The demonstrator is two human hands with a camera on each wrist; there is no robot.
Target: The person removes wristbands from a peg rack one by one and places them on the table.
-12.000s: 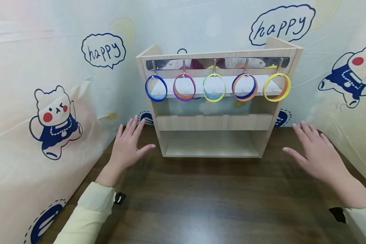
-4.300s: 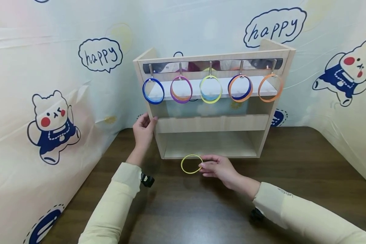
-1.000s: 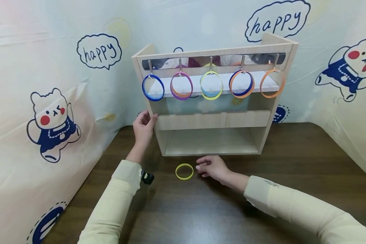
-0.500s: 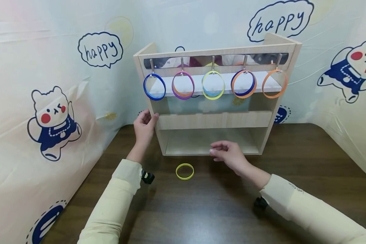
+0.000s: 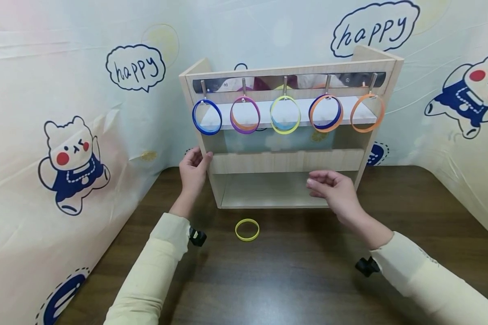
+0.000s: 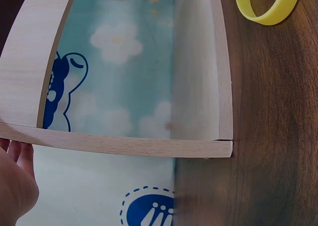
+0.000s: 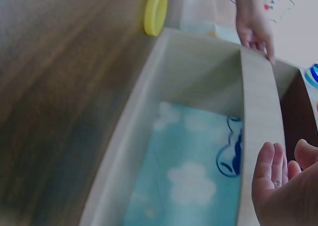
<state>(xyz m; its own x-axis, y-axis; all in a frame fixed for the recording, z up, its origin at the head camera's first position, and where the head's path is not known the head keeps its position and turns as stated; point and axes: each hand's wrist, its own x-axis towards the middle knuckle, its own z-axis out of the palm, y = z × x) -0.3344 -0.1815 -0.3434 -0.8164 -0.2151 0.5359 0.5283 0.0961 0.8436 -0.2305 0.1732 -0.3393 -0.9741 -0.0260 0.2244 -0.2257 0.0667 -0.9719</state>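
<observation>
A yellow wristband lies flat on the table in front of a pale wooden rack; the left wrist view shows this yellow wristband at its upper right. My left hand grips the rack's left side panel, thumb at the front edge and fingers behind. My right hand hovers before the rack's lower right part, fingers loosely bent, nothing in them. From the rack's rightmost hook hangs an orange wristband. Other hooks carry a blue wristband, a purple wristband and more coloured wristbands.
A metal hook strip runs along the rack's top, above a white shelf. Printed cloth walls the brown table at the back and both sides.
My right hand, earlier beside the yellow wristband on the table, has moved right and up, away from it. The wristband stays where it lay, and my left hand keeps its grip.
</observation>
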